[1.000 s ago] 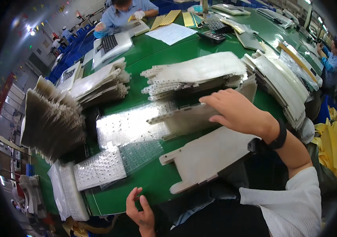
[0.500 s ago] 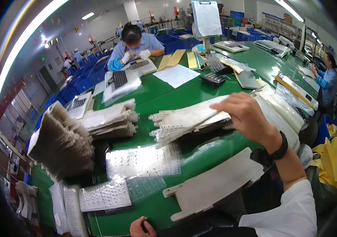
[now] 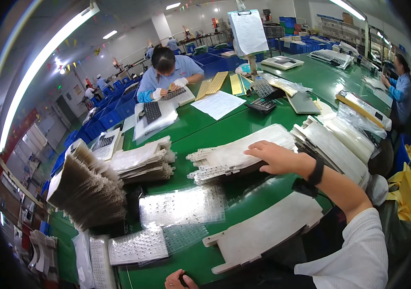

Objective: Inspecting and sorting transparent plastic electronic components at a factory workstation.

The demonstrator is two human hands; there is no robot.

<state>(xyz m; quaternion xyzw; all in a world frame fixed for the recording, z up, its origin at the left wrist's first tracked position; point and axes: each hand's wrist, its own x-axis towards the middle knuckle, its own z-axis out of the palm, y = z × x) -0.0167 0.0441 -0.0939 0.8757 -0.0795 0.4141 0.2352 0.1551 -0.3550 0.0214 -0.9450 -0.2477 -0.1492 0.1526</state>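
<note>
My right hand reaches over a stack of pale grey, slightly curved flat panels in the middle of the table. Its fingers are stretched out across the stack's near right part, with the thumb lower at the near side. At the lower edge my left hand shows only in part; thumb and finger stand apart with nothing visible between them. Between my forearms and the stack lies a single larger pale plate with notched ends. Clear dimpled plastic sheets lie to its left, and a white dotted sheet lies nearer.
A tall bundle of panels stands at left beside a lower stack. More panels lie at right. Across the green table a gloved person works on a keyboard. A clipboard stands upright behind a calculator.
The thin panel that my right hand held tilted now lies on the middle stack. My right hand has come down onto the stack with its fingers stretched out. The view has shifted slightly.
</note>
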